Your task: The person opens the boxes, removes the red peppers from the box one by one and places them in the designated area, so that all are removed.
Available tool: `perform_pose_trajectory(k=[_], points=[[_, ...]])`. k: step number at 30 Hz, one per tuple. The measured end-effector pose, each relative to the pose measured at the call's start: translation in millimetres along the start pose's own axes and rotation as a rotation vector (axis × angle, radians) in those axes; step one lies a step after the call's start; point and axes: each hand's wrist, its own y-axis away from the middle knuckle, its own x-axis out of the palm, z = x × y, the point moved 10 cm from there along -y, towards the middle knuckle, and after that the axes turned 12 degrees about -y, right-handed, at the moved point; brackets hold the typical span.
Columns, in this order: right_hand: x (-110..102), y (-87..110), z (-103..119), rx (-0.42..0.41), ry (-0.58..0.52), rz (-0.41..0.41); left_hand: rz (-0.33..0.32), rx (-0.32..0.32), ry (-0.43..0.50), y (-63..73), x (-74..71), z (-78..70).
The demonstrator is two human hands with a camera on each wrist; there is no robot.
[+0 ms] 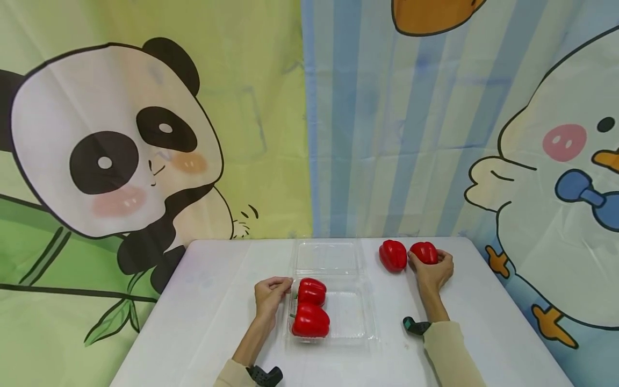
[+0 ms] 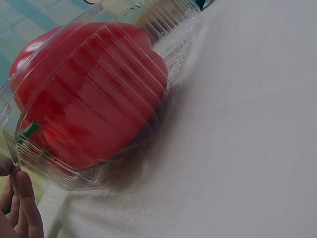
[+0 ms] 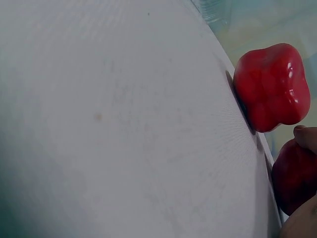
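A clear plastic clamshell container [image 1: 350, 314] lies opened on the table, its lid [image 1: 329, 258] folded away to the back. Two red bell peppers sit in its left half: the nearer bell pepper [image 1: 311, 321] and the farther bell pepper [image 1: 311, 292]. My left hand [image 1: 271, 295] pinches the container's left rim between thumb and fingers, as the left wrist view also shows. At the back right, my right hand [image 1: 432, 271] grips a third red bell pepper [image 1: 424, 252] with thumb and fingers around its sides. Just left of it stands another red bell pepper [image 3: 271, 87], untouched.
The white table [image 1: 213, 306] ends at a back edge just beyond the lid and the right-hand peppers. Behind it hangs a curtain [image 1: 261, 134] printed with a panda and a duck. Dark bands [image 1: 416, 325] sit on both wrists.
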Motion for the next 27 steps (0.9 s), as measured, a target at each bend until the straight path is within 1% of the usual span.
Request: perform_pose_trajectory(k=[5, 14, 18, 22, 27], points=[[0.9, 1.3, 0.1, 0.01, 0.029, 0.02, 0.004, -0.017, -0.018, -0.7, 0.2, 0.6], [2.9, 2.2, 2.6, 0.021, 0.08, 0.035, 0.0, -0.003, -0.009, -0.2, -0.2, -0.6], [3.8, 2.8, 4.5, 0.01, 0.097, 0.048, -0.006, 0.007, -0.017, 0.1, -1.5, -1.8], [2.7, 3.3, 6.0, -0.003, 0.103, 0.051, -0.005, 0.009, -0.012, -0.7, -1.6, -1.7], [1.0, 3.5, 6.8, 0.002, 0.11, 0.059, 0.0, 0.012, -0.003, -1.7, -1.3, -2.1]])
